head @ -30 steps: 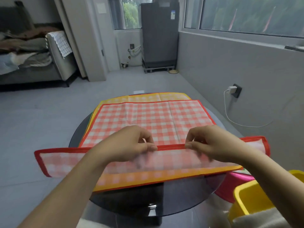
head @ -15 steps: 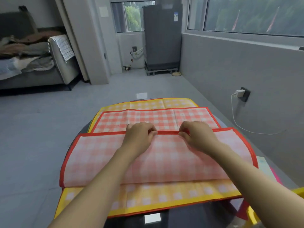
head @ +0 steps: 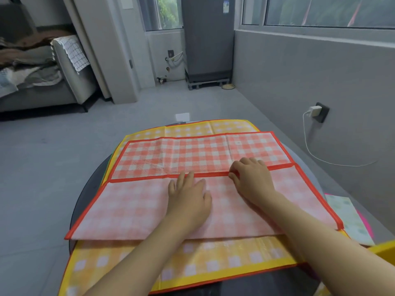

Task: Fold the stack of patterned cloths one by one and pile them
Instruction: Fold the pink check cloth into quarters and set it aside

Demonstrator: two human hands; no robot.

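The red cloth [head: 192, 159] lies on top of the stack, its near half folded over so the pale underside faces up and the red hem runs across the middle. The left hand [head: 188, 199] lies flat on that folded flap, fingers straight and spread, tips touching the hem. The right hand [head: 252, 180] sits just beside it with fingers curled at the hem; whether it pinches the edge or only presses it, I cannot tell. Under the red cloth lies a yellow cloth [head: 192, 268], its edges showing at the near and far sides. Both rest on the dark round table [head: 85, 199]. A yellow bin [head: 384, 252] pokes in at the right.
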